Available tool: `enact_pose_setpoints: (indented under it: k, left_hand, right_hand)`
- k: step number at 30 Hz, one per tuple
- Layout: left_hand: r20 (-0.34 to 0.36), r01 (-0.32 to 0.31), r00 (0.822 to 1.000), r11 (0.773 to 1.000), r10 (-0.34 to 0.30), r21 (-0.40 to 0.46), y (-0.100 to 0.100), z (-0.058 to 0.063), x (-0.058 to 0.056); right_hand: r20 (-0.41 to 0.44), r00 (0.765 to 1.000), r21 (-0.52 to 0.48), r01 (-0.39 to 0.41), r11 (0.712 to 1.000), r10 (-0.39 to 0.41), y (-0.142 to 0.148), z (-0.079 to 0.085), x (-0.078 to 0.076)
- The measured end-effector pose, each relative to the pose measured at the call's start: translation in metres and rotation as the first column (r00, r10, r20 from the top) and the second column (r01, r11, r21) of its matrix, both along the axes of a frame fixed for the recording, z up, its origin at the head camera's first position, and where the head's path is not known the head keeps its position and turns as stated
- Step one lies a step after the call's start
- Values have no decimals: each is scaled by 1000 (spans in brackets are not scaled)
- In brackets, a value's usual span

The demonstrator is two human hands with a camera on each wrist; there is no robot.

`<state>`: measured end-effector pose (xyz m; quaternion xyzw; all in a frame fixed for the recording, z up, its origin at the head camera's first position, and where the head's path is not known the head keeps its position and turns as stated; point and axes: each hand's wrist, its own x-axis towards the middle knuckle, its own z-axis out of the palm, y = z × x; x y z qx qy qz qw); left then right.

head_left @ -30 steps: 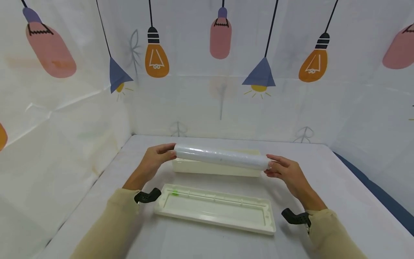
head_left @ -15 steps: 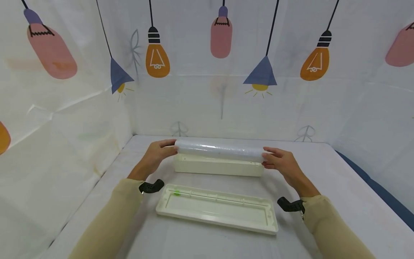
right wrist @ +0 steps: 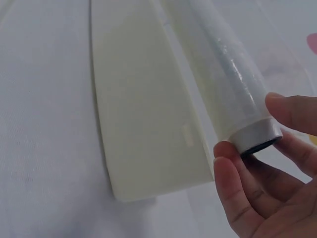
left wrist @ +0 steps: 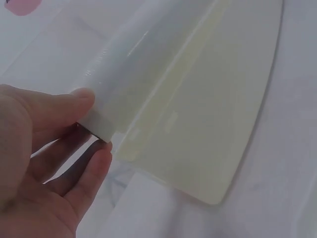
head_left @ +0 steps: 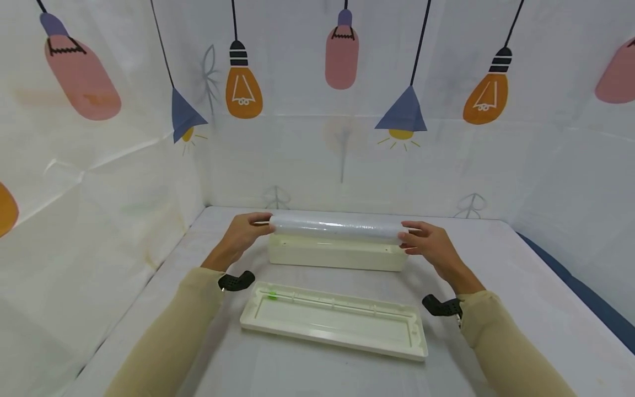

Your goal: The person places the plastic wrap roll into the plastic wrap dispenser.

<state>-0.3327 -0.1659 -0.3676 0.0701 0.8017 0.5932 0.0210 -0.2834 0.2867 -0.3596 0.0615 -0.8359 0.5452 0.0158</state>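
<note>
A roll of plastic wrap (head_left: 337, 227) lies level across the top of a cream-coloured open box (head_left: 337, 258), held by its two ends. My left hand (head_left: 242, 234) grips the left end, with the thumb (left wrist: 81, 99) on the film and the fingers at the tube's mouth. At the other end my right hand (head_left: 431, 248) pinches the tube (right wrist: 257, 136) between thumb and fingers. Whether the roll touches the box's inside is hidden. Nearer to me, a cream lid (head_left: 332, 322) lies inner side up, with a thin rail and a small green slider (head_left: 272, 295).
Everything stands on a white-covered table (head_left: 317, 377). Behind it hangs a white sheet (head_left: 307, 160) printed with lamps and bulbs, and another runs along the left. Dark blue cloth (head_left: 575, 284) shows past the right edge.
Both hands have carried the roll away from me and levelled it over the box; its right end rose. In the last half second it has shifted only slightly. The lid stays put.
</note>
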Motion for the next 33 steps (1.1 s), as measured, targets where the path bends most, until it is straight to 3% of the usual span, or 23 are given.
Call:
enact_pose_setpoints:
  k: [4, 19, 33]
  left_hand:
    - [-6, 6, 1000, 1000, -6, -28, -1, -4, -3]
    - [-39, 47, 998, 999, -46, 23, -1, -12, -6]
    - [-57, 53, 997, 998, -55, -41, -2, -17, -4]
  right_hand:
    - [0, 1000, 11, 10, 1000, -10, -2, 0, -1]
    - [10, 999, 34, 37, 999, -38, -5, 1, -4]
    - [18, 999, 102, 28, 994, -30, -7, -1, -7]
